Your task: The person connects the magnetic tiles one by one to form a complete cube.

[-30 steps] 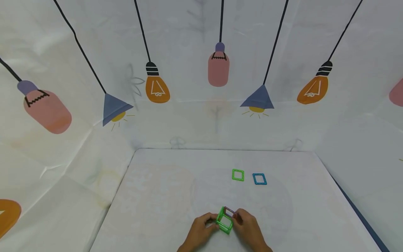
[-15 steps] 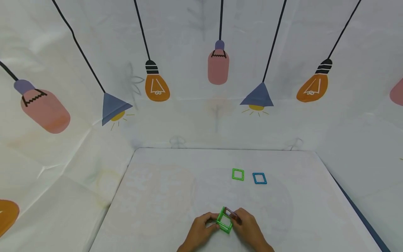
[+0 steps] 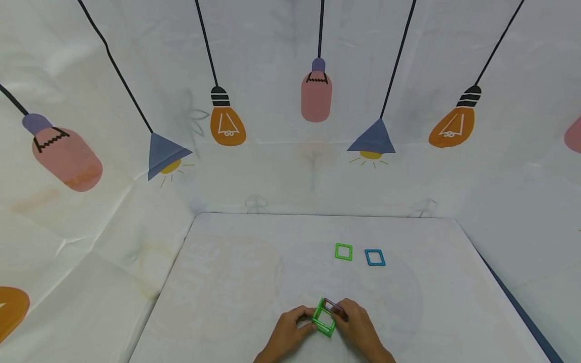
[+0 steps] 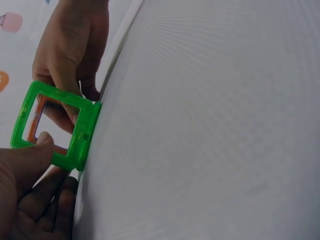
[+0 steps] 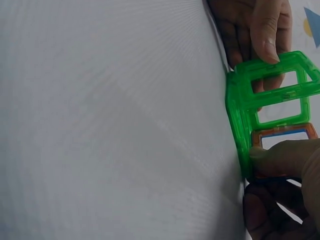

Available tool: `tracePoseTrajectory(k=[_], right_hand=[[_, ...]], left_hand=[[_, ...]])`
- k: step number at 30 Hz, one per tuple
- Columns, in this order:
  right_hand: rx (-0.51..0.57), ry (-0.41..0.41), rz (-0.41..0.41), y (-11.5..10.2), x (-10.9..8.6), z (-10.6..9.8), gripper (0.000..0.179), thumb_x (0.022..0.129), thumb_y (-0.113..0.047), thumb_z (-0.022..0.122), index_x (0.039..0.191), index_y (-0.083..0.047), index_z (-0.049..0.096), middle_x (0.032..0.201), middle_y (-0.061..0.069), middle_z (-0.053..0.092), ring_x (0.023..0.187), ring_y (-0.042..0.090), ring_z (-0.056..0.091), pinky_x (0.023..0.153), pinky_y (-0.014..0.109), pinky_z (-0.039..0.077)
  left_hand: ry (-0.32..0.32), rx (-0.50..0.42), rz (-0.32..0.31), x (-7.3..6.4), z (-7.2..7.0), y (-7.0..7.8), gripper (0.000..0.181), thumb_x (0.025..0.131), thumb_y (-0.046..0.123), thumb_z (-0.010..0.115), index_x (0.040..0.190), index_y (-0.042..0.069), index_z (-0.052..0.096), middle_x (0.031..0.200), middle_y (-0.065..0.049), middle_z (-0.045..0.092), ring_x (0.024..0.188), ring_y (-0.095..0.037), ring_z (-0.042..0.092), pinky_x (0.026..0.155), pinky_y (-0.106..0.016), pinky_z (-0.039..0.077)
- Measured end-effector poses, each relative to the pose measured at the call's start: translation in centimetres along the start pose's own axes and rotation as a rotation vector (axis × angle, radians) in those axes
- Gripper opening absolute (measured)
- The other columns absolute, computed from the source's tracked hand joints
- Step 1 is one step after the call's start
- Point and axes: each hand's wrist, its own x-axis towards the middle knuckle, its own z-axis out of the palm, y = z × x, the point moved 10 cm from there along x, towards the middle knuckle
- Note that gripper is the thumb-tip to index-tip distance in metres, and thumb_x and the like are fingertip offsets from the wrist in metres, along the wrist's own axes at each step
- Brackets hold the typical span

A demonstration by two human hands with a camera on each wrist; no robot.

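Observation:
Several green square magnetic tiles (image 3: 324,330) stand joined as a partly built box on the white table, near its front. An orange-brown square magnetic tile (image 5: 312,131) with a bluish inner edge stands upright against the box's right side. From the left, my left hand (image 3: 289,328) pinches a green tile; its thumb (image 4: 45,141) lies on the frame in the left wrist view. My right hand (image 3: 360,330) holds the orange-brown tile between thumb and fingers, its thumb (image 5: 277,159) close to the green base. That hand partly covers the tile in the head view.
Farther back on the table (image 3: 227,282) lie a loose green square tile (image 3: 337,251) and, to its right, a blue square tile (image 3: 366,257). White sheeting printed with lamps (image 3: 316,98) rises behind and beside the table.
My right fingertips have shifted slightly left along the orange-brown tile toward the green box. My left hand and the green tiles stay in about the same place.

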Motion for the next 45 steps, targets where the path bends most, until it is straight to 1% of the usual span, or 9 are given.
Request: tracePoseTrajectory(k=[14, 18, 22, 24, 26, 29, 34, 39, 45], right_hand=[[0.045, -0.034, 0.013, 0.0, 0.2, -0.2, 0.017, 0.081, -0.008, 0.080, 0.083, -0.020, 0.069, 0.076, -0.014, 0.057, 0.068, -0.004, 0.045, 0.059, 0.018, 0.043], [0.054, -0.042, 0.017, -0.1, 0.3, -0.3, 0.017, 0.081, -0.007, 0.080, 0.084, -0.020, 0.070, 0.076, -0.014, 0.058, 0.068, -0.004, 0.045, 0.059, 0.019, 0.044], [0.053, -0.049, 0.020, -0.1, 0.3, -0.4, 0.016, 0.081, -0.008, 0.080, 0.084, -0.020, 0.070, 0.076, -0.013, 0.058, 0.067, -0.004, 0.045, 0.059, 0.018, 0.044], [0.054, -0.053, 0.023, 0.0, 0.3, -0.4, 0.016, 0.081, -0.008, 0.080, 0.084, -0.020, 0.070, 0.076, -0.013, 0.057, 0.067, -0.004, 0.045, 0.058, 0.018, 0.044], [0.061, -0.055, 0.023, 0.0, 0.3, -0.4, 0.016, 0.081, -0.008, 0.080, 0.083, -0.019, 0.069, 0.076, -0.013, 0.057, 0.067, -0.004, 0.044, 0.058, 0.018, 0.044], [0.078, -0.050, 0.008, -0.2, 0.4, -0.6, 0.017, 0.081, -0.007, 0.080, 0.083, -0.019, 0.068, 0.077, -0.013, 0.056, 0.067, -0.004, 0.044, 0.058, 0.018, 0.044], [0.097, -0.041, -0.036, -0.6, 0.7, -0.8, 0.019, 0.080, -0.005, 0.080, 0.082, -0.019, 0.067, 0.076, -0.013, 0.056, 0.068, -0.005, 0.044, 0.057, 0.018, 0.043], [0.099, -0.070, -0.056, -0.8, 1.0, -0.6, 0.018, 0.080, -0.006, 0.081, 0.083, -0.018, 0.069, 0.076, -0.012, 0.058, 0.068, -0.004, 0.044, 0.058, 0.018, 0.042], [0.098, -0.116, -0.054, -0.5, 1.0, -0.4, 0.017, 0.081, -0.009, 0.081, 0.091, -0.017, 0.070, 0.083, -0.012, 0.062, 0.072, -0.005, 0.049, 0.062, 0.019, 0.047]], left_hand=[[-0.049, -0.005, -0.049, 0.3, -0.3, 0.3, 0.029, 0.089, 0.030, 0.075, 0.114, 0.017, 0.069, 0.118, 0.003, 0.073, 0.105, -0.006, 0.068, 0.090, -0.025, 0.056], [-0.086, -0.031, -0.073, 0.3, -0.1, 0.1, 0.033, 0.090, 0.034, 0.074, 0.118, 0.019, 0.067, 0.118, 0.005, 0.072, 0.106, -0.004, 0.066, 0.089, -0.024, 0.055], [-0.177, -0.060, -0.081, 0.3, 0.0, 0.0, 0.038, 0.096, 0.039, 0.065, 0.130, 0.020, 0.062, 0.126, 0.004, 0.069, 0.112, -0.004, 0.064, 0.094, -0.024, 0.054], [-0.217, -0.060, -0.060, 0.4, 0.1, 0.2, 0.041, 0.101, 0.039, 0.056, 0.136, 0.018, 0.059, 0.129, 0.002, 0.068, 0.116, -0.006, 0.063, 0.097, -0.025, 0.053], [-0.232, -0.048, -0.013, 0.7, -0.1, 0.6, 0.042, 0.105, 0.035, 0.050, 0.140, 0.013, 0.055, 0.130, -0.001, 0.067, 0.117, -0.009, 0.064, 0.099, -0.027, 0.053], [-0.205, -0.011, 0.056, 1.3, -0.4, 1.3, 0.038, 0.106, 0.026, 0.049, 0.140, 0.008, 0.054, 0.128, -0.004, 0.068, 0.114, -0.012, 0.065, 0.097, -0.028, 0.054], [-0.135, -0.012, 0.098, 2.7, -0.4, 2.1, 0.035, 0.102, 0.013, 0.056, 0.137, 0.008, 0.058, 0.127, -0.008, 0.067, 0.107, -0.013, 0.068, 0.090, -0.025, 0.056], [-0.070, -0.039, 0.076, 3.8, 0.0, 2.3, 0.026, 0.099, 0.012, 0.060, 0.125, 0.012, 0.067, 0.119, -0.005, 0.072, 0.106, -0.012, 0.069, 0.090, -0.025, 0.057], [0.013, -0.035, 0.006, 3.6, -0.5, 1.5, 0.018, 0.096, 0.012, 0.066, 0.110, 0.015, 0.075, 0.106, 0.002, 0.077, 0.101, -0.007, 0.070, 0.087, -0.025, 0.057]])
